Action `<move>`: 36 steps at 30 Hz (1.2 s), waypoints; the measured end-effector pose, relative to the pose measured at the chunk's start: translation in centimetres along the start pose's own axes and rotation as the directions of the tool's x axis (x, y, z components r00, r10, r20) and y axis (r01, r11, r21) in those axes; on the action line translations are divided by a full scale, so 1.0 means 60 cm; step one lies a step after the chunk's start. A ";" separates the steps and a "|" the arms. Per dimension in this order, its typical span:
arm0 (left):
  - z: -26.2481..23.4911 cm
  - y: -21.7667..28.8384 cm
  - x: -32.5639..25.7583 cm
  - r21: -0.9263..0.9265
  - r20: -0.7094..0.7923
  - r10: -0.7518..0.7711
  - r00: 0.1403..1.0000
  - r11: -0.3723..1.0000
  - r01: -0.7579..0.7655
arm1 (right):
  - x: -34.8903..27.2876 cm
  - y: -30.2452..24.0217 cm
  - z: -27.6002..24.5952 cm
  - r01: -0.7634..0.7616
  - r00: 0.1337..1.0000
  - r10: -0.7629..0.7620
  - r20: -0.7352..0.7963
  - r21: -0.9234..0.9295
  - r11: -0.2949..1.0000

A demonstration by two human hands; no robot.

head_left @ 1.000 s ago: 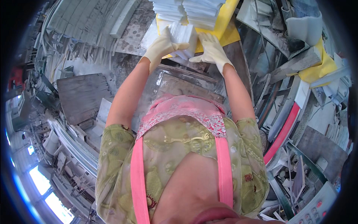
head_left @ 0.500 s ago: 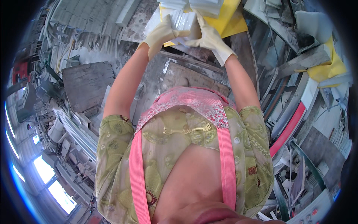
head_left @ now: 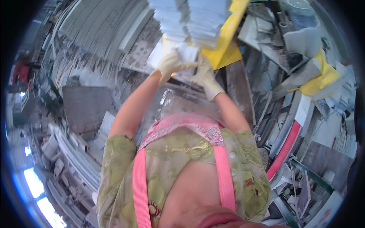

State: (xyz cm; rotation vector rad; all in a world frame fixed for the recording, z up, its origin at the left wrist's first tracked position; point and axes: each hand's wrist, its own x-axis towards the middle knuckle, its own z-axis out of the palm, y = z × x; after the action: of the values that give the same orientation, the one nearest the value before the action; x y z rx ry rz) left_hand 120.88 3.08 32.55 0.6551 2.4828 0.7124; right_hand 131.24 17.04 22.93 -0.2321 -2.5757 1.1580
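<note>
Both my hands wear cream rubber gloves and close in on a small stack of white tiles (head_left: 187, 53) from its two sides. My left hand (head_left: 171, 65) grips its left side, thumb reaching across the near face. On the right side, my right hand (head_left: 205, 76) holds on, its thumb pointing in toward the left one. Just beyond stand two tall stacks of thin white tiles, a left stack (head_left: 170, 21) and a right stack (head_left: 205, 22). A yellow sheet (head_left: 228, 55) lies under and beside them. Blur hides the separate tile edges in my hands.
Long grey slabs (head_left: 100, 24) lean in a row at the far left. A dark square board (head_left: 87, 108) lies left of my arm. To the right are stone offcuts, another yellow sheet (head_left: 323, 78) and a red-and-white rail (head_left: 285, 148). A plank (head_left: 239, 89) runs beside my right hand.
My hands and the tiles between them sit lower in the picture, with the hands closer together. The whole view has shifted, showing more of the tall stacks.
</note>
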 end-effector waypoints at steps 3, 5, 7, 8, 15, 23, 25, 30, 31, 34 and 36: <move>0.027 0.013 0.002 0.299 -0.100 0.009 0.995 0.954 0.021 | -0.016 -0.008 0.007 -0.041 0.999 0.049 0.022 -0.264 0.964; 0.045 0.019 0.002 0.360 -0.237 0.132 0.962 0.932 -0.039 | -0.021 -0.018 -0.005 0.000 1.000 -0.005 -0.022 -0.256 0.967; 0.041 0.020 0.008 0.205 -0.176 0.045 0.983 0.979 -0.008 | -0.030 -0.025 -0.038 0.070 0.989 -0.105 -0.104 -0.300 0.951; 0.040 0.019 0.008 0.212 -0.216 -0.046 0.975 0.973 0.093 | -0.037 -0.028 -0.059 0.136 0.982 -0.171 -0.082 -0.321 0.937; 0.038 0.019 -0.016 0.147 -0.269 0.091 0.959 0.988 -0.052 | -0.202 0.161 -0.379 -0.147 0.763 -0.202 -0.615 -0.469 0.871; 0.030 0.045 -0.034 0.017 -0.211 0.047 0.976 0.999 -0.044 | -0.394 0.382 -0.625 -0.900 0.435 0.500 -0.749 -0.354 0.254; 0.032 0.044 -0.037 0.052 -0.251 0.044 0.967 0.998 -0.031 | -0.387 0.403 -0.638 -0.934 0.354 0.630 -0.691 -0.289 0.209; 0.034 0.037 -0.036 -0.056 -0.266 0.021 0.964 0.998 -0.037 | -0.351 0.447 -0.645 -0.961 0.258 0.676 -0.690 -0.252 0.110; 0.033 0.037 -0.034 -0.027 -0.265 -0.016 0.964 1.000 0.009 | -0.347 0.455 -0.650 -0.958 0.272 0.686 -0.675 -0.255 0.129; 0.035 0.036 -0.031 -0.061 -0.263 -0.002 0.965 0.998 -0.015 | -0.347 0.475 -0.660 -0.922 0.380 0.612 -0.693 -0.337 0.190; 0.038 0.032 -0.030 -0.095 -0.264 -0.018 0.964 0.995 -0.007 | -0.353 0.482 -0.661 -0.914 0.402 0.622 -0.672 -0.335 0.228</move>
State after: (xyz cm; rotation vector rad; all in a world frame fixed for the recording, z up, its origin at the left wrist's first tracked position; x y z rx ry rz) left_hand 124.13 4.33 32.50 0.5476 2.6697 0.9656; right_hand 165.27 58.22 21.65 -1.9744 -2.2690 0.1354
